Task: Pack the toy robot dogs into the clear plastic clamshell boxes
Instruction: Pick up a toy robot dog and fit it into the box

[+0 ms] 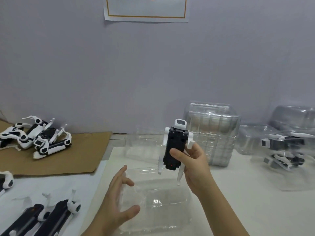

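Cardboard sheet (pixel 81 150) lies at left; orange-bordered paper (pixel 146 7) hangs above.

So the right hand (pixel 192 160) grips a toy robot dog (pixel 176 145) upright, belly side facing the camera, right above an open clamshell box (pixel 158 201) on the desk (pixel 247 193). The left hand (pixel 117 200) rests open-fingered on the box's left edge. More dogs (pixel 35 137) are piled on cardboard (pixel 68 159) far left, with a stack of empty boxes (pixel 214 133) behind.

Plain grey-lilac wall (pixel 153 65) ahead of me, white paper sign (pixel 146 16) with an orange border stuck high on it, white table (pixel 247 184) running up to the wall, flat brown cardboard (pixel 81 155) at my left, soft even light
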`<state>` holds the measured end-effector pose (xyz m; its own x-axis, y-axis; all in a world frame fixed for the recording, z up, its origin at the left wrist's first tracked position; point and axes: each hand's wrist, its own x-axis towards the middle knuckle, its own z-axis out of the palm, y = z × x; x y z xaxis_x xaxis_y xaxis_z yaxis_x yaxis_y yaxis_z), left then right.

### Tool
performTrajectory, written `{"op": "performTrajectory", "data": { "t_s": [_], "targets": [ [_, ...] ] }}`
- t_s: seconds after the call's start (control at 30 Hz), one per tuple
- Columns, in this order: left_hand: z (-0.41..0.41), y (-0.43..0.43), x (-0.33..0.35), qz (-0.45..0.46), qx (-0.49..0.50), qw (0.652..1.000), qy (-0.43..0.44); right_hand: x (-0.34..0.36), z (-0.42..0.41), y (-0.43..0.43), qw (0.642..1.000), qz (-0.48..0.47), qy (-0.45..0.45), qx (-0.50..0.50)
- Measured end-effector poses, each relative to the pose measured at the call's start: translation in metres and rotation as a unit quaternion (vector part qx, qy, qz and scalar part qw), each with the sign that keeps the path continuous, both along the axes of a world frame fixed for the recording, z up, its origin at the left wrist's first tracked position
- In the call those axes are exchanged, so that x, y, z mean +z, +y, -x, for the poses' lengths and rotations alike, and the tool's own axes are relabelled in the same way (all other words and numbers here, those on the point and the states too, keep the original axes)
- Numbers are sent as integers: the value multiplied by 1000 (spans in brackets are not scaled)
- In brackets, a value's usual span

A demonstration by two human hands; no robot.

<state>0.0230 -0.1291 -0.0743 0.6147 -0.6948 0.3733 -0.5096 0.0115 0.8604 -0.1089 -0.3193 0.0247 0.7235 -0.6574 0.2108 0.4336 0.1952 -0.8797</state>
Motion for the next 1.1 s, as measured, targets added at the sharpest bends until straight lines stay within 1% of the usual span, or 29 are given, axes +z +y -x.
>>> {"op": "performTrajectory", "data": {
  "t_s": [0.03,0.07,0.1,0.13,0.17,0.2,0.23,0.27,0.37,0.47,0.53,0.6,0.67,0.73,0.8,0.87,0.9,0.97,1.0,1.1],
  "targets": [
    [1,0,1,-2,1,1000,0,0,1,0,998,55,22,-29],
    [1,1,2,-4,2,1000,0,0,2,0,988,130,42,-65],
    [2,1,2,-6,2,1000,0,-1,4,0,968,222,56,-103],
    [3,2,3,-7,1,1000,1,-2,5,0,936,318,62,-137],
    [3,2,4,-8,-2,1000,3,-2,6,0,895,408,65,-166],
    [5,3,5,-10,-5,1000,6,-3,6,1,858,473,69,-186],
    [6,3,7,-14,-7,1000,10,-4,5,1,836,506,80,-194],
    [8,4,8,-18,-10,1000,16,-4,6,2,831,514,99,-187],
    [11,5,11,-49,-35,997,42,-4,7,4,841,497,171,-126],
    [14,4,13,-82,-50,994,45,-9,5,8,851,482,201,-57],
    [13,5,12,-71,-37,996,27,-11,3,11,854,480,196,-41],
    [11,7,11,-63,-13,997,-31,-10,2,13,861,477,171,-47],
    [10,8,10,-47,2,996,-80,-7,3,12,877,460,128,-51],
    [9,8,10,-31,5,996,-86,-4,5,12,885,452,98,-50],
    [9,7,10,-29,3,997,-78,-4,6,12,884,457,99,-34],
    [9,7,9,-37,-1,997,-63,-4,6,11,870,474,136,-16],
    [8,8,9,-40,-4,998,-58,-5,5,9,850,498,170,-11],
    [7,8,8,-48,-14,998,-46,-7,4,7,791,559,249,1],
    [7,8,8,-57,-20,997,-38,-9,4,7,772,571,278,13],
    [7,6,7,-87,-32,995,-27,-17,2,9,770,557,310,41]
  ]
}}
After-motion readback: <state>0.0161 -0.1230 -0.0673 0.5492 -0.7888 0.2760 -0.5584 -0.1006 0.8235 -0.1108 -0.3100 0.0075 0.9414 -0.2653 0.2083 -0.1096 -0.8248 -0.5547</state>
